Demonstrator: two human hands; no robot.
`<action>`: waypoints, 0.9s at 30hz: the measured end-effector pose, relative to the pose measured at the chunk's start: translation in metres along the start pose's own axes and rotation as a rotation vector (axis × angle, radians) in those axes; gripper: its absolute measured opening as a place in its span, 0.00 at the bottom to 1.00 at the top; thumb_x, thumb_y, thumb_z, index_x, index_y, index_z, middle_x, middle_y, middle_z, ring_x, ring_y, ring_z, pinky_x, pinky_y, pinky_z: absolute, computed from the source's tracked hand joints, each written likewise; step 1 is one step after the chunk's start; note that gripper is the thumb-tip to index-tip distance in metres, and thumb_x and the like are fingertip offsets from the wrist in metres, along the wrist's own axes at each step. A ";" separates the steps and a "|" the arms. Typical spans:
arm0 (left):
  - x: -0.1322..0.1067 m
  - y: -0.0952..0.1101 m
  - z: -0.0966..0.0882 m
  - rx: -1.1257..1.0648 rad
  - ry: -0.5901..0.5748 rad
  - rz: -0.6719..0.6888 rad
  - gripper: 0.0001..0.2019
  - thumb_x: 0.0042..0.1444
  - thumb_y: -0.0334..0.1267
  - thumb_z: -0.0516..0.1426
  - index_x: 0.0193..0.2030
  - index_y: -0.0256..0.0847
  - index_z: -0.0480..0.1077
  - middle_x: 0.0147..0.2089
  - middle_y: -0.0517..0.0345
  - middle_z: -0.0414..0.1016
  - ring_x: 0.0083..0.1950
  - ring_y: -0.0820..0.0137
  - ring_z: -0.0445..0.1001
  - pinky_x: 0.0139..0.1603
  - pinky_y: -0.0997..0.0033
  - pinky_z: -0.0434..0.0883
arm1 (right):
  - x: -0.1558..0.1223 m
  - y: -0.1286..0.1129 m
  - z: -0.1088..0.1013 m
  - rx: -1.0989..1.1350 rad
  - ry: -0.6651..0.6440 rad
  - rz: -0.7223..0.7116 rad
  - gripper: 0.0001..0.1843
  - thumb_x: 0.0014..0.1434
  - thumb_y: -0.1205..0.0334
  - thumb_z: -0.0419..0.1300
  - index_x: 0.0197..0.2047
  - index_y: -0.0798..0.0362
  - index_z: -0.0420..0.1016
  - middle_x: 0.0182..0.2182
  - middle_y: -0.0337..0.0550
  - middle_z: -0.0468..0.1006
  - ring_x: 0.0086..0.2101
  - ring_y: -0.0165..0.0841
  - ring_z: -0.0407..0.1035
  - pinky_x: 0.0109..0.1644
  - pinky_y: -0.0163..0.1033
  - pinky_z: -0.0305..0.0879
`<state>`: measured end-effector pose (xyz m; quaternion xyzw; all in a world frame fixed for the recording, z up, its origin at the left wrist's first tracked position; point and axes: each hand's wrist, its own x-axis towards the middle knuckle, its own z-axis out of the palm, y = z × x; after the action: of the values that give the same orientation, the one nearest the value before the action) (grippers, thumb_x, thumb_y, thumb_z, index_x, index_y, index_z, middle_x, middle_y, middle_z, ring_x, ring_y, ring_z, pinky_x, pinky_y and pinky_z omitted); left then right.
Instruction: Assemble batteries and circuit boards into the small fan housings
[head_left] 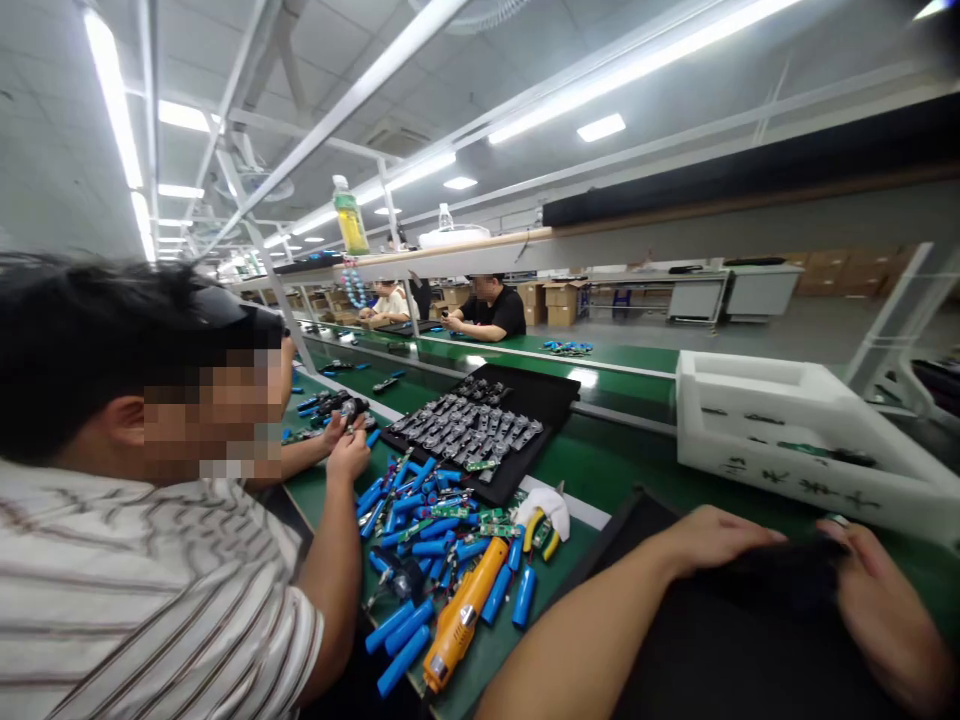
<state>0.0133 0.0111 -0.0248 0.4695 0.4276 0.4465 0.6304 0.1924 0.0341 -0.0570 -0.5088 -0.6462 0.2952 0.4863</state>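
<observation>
My left hand (716, 540) reaches in from the lower middle, fingers curled over a blurred black object (787, 570). My right hand (885, 595) grips the other side of it, and a small pale piece (836, 520) shows at its fingertips. What the black object is, I cannot make out. Beneath both hands lies a black sheet or tray (735, 660). To the left, on the green bench, are an orange electric screwdriver (465, 615), yellow-handled cutters (551, 535) beside a white piece, and a heap of blue cylindrical battery cells (409, 525) with green circuit boards.
A co-worker in a striped shirt (187, 590) sits close at left, holding a dark part. A black mat (551, 395) carries rows of grey parts. A white foam box (795, 480) stands at right. A shelf (465, 248) with bottles runs above; more people sit beyond.
</observation>
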 end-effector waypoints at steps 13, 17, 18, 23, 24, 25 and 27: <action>-0.004 0.009 -0.010 -0.463 -0.185 0.111 0.20 0.57 0.53 0.61 0.43 0.36 0.72 0.31 0.58 0.73 0.24 0.73 0.71 0.22 0.74 0.64 | -0.011 -0.045 0.005 0.517 -0.027 0.047 0.17 0.68 0.40 0.55 0.42 0.45 0.61 0.23 0.29 0.64 0.19 0.26 0.58 0.22 0.30 0.59; -0.002 0.012 -0.007 -0.522 -0.011 0.224 0.20 0.52 0.49 0.67 0.44 0.40 0.67 0.33 0.63 0.72 0.24 0.76 0.69 0.22 0.76 0.63 | -0.016 -0.051 0.005 0.499 -0.053 0.001 0.17 0.68 0.42 0.54 0.41 0.46 0.61 0.24 0.29 0.66 0.19 0.25 0.58 0.21 0.29 0.58; 0.000 0.013 -0.006 -0.538 0.037 0.257 0.21 0.50 0.48 0.68 0.44 0.41 0.67 0.34 0.64 0.72 0.25 0.77 0.70 0.23 0.77 0.64 | -0.018 -0.052 0.006 0.497 -0.080 -0.003 0.17 0.68 0.42 0.55 0.40 0.47 0.61 0.24 0.30 0.66 0.19 0.25 0.58 0.21 0.29 0.57; 0.000 0.022 -0.004 -0.540 0.192 0.339 0.29 0.43 0.46 0.72 0.47 0.43 0.63 0.35 0.64 0.73 0.26 0.78 0.71 0.27 0.76 0.67 | -0.031 -0.052 0.004 0.308 -0.353 -0.032 0.18 0.66 0.43 0.58 0.36 0.49 0.67 0.21 0.33 0.67 0.18 0.27 0.61 0.22 0.33 0.59; -0.001 0.024 -0.003 -0.523 0.208 0.345 0.30 0.43 0.48 0.72 0.48 0.43 0.63 0.35 0.63 0.74 0.25 0.77 0.71 0.27 0.76 0.68 | -0.033 -0.049 0.004 0.262 -0.419 -0.042 0.18 0.66 0.43 0.57 0.35 0.49 0.68 0.21 0.34 0.68 0.19 0.29 0.62 0.22 0.34 0.60; -0.002 0.026 -0.002 -0.502 0.208 0.345 0.31 0.42 0.50 0.71 0.47 0.43 0.63 0.35 0.62 0.75 0.25 0.75 0.73 0.27 0.74 0.69 | -0.033 -0.044 0.004 0.225 -0.475 -0.043 0.18 0.66 0.43 0.57 0.36 0.48 0.69 0.22 0.35 0.69 0.19 0.30 0.63 0.23 0.36 0.62; -0.003 0.027 0.000 -0.461 0.193 0.329 0.30 0.42 0.57 0.69 0.44 0.41 0.65 0.31 0.59 0.75 0.25 0.71 0.74 0.27 0.72 0.70 | -0.031 -0.031 0.007 0.189 -0.512 -0.015 0.17 0.65 0.41 0.57 0.36 0.45 0.72 0.21 0.38 0.71 0.18 0.34 0.65 0.22 0.40 0.63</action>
<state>0.0084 0.0123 0.0019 0.3323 0.2909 0.6707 0.5959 0.1747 -0.0042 -0.0425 -0.3653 -0.7213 0.4696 0.3546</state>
